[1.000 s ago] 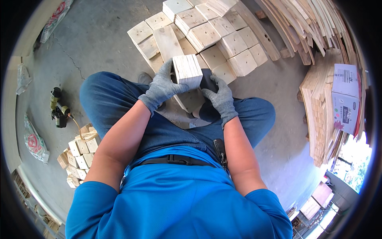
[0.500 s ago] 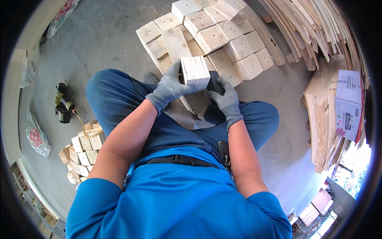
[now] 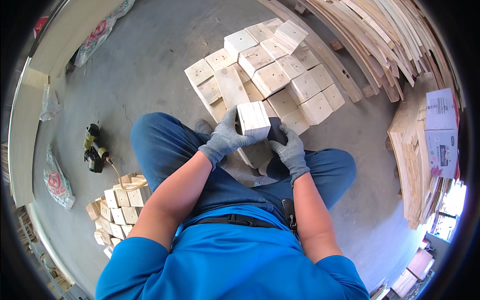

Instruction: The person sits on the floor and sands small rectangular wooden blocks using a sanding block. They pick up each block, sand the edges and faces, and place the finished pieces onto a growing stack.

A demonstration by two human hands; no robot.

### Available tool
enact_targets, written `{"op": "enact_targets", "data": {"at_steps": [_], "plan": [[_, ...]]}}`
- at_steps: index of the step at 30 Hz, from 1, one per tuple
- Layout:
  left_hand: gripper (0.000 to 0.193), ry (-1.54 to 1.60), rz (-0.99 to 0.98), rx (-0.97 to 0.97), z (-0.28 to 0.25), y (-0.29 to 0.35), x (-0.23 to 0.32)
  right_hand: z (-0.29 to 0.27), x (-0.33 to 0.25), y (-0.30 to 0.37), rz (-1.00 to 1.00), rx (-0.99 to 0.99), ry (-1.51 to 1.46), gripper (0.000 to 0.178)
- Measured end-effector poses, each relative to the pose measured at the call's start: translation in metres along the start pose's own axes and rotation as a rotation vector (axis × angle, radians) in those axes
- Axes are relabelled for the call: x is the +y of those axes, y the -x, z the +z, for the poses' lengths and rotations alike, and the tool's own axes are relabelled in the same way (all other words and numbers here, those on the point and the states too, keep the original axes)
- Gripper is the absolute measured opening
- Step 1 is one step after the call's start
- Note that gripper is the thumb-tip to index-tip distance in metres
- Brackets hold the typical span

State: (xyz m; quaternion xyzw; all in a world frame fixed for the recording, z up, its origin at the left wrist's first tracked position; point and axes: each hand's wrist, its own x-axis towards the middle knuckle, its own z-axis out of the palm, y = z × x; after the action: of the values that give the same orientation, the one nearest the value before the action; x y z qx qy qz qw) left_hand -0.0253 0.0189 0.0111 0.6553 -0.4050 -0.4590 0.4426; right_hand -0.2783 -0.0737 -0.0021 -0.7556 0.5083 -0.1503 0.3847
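Observation:
Both hands wear grey knit gloves. My left hand (image 3: 226, 134) is closed around the left side of a pale wooden block (image 3: 254, 120), which shows layered grain lines on its side. Against the block's right side sits a dark, flat object (image 3: 274, 131), gripped by my right hand (image 3: 290, 150); its kind is not clear, as the fingers and block partly cover it. Just beyond the hands stands a group of wooden blocks (image 3: 270, 75), several with a small hole on top. A longer wooden piece (image 3: 231, 86) lies across the nearer blocks.
On the floor at left lies a nail gun (image 3: 93, 150) with a tan hose, beside a pile of small wood blocks (image 3: 120, 207). Plastic bags (image 3: 57, 180) lie farther left. Long boards (image 3: 370, 35) fill the far right, and a carton (image 3: 441, 132) rests on stacked wood (image 3: 406, 155).
The whole view has shifted, so the scene sits farther right and lower. Both hands keep nearly the same hold on the wooden block and the dark object.

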Motion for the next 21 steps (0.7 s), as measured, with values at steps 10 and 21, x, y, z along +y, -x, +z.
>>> {"op": "enact_targets", "data": {"at_steps": [10,21], "plan": [[0.132,0.006,0.047,0.037,0.014,0.001,-0.011,-0.011,-0.008,0.009,-0.008,0.117,0.052,0.073],[0.130,-0.371,0.089,0.076,0.017,0.004,-0.032,-0.016,0.002,0.025,-0.032,0.165,-0.032,0.075]]}}
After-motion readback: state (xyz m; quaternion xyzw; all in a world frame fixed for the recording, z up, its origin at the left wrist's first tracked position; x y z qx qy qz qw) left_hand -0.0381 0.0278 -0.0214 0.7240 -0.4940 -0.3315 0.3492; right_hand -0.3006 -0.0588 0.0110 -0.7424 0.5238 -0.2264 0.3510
